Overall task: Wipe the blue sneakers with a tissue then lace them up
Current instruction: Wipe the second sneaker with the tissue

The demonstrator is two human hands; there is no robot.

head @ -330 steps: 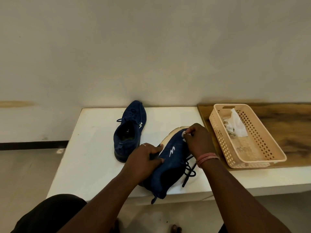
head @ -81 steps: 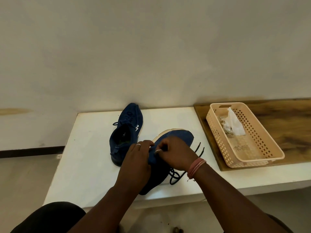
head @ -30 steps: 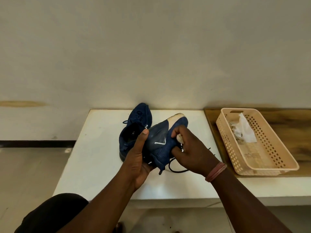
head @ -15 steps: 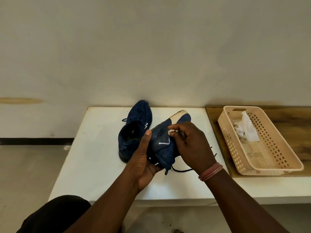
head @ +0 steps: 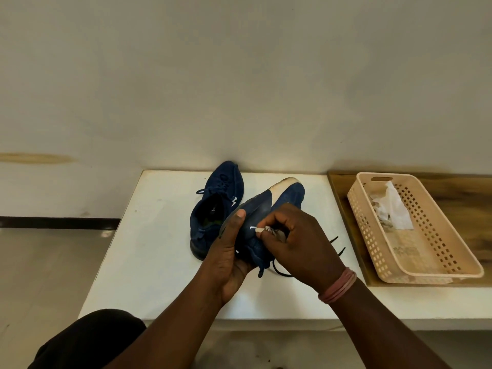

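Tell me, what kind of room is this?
Probably a plain room in a home or workshop, hard to say which. A low white bench stands against a bare wall, with a wooden board beside it and a tiled floor below.

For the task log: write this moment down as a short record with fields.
stage: wiping, lacing not yet begun
left hand: grips the held sneaker, tilted on its side, sole showing
right hand: pinches a small tissue wad against that sneaker's side
other sneaker: upright on the white table, behind the left hand
laces: loose ends hang from the held sneaker
basket: on the wooden board, used tissues inside
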